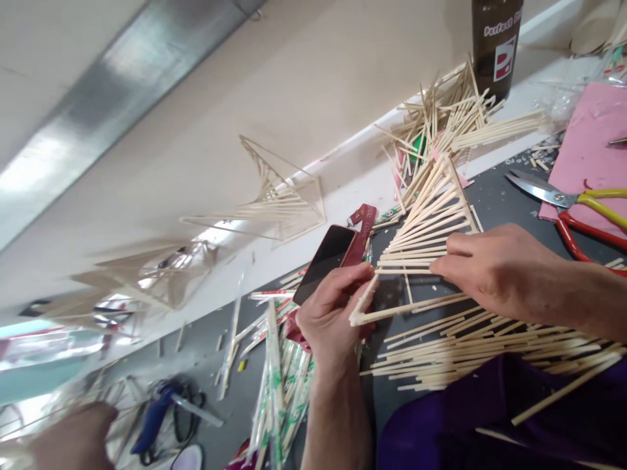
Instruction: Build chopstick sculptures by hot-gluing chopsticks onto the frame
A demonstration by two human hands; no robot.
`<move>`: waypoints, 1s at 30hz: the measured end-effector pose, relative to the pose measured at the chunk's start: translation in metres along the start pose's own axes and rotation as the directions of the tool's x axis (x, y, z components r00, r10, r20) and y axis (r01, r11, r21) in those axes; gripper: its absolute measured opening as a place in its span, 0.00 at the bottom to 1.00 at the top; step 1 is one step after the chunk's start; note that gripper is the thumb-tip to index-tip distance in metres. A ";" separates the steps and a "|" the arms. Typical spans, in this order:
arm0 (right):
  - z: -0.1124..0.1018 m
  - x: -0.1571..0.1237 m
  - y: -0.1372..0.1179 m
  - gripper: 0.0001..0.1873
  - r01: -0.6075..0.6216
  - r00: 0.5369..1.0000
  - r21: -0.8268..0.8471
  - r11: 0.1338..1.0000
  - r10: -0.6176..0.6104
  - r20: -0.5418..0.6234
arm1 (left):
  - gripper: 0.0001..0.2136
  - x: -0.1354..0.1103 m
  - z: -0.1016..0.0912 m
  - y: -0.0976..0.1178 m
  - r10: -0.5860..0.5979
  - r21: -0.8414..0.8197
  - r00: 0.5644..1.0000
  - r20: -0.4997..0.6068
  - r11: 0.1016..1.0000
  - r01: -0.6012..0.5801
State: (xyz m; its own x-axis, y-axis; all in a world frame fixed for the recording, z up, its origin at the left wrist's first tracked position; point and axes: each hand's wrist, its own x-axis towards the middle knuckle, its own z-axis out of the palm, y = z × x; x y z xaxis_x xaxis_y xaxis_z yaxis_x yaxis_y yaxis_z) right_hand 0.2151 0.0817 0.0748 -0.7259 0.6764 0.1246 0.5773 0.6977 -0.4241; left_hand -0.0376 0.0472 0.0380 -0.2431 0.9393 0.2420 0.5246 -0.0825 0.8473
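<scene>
Between my hands is a frame of thin wooden sticks, its sticks fanned side by side into a twisted surface. My left hand pinches its left corner, thumb and forefinger at the end of the lowest fanned stick. My right hand is closed on the right side, its fingertips at the other end of that stick; just what they pinch is partly hidden. Below the frame, many loose wooden sticks lie in a spread pile near my purple clothing.
Scissors with red and yellow handles lie on pink paper at right. Behind are a stick heap and a dark bottle. A phone, wrapped chopsticks and a blue glue gun lie leftward, near another person's hand.
</scene>
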 end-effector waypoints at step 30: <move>0.003 0.003 0.001 0.14 0.019 0.997 -0.058 0.998 -0.014 0.077 | 0.08 -0.002 0.006 0.003 0.033 0.077 0.999 0.001 0.996 -0.033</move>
State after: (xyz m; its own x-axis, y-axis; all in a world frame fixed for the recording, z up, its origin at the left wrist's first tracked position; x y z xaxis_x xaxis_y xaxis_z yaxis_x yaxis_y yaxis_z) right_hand 0.2124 0.0835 0.0723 -0.7608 0.6461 0.0608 0.5843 0.7228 -0.3690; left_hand -0.0310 0.0472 0.0370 -0.2244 0.9365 0.2696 0.5941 -0.0879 0.7996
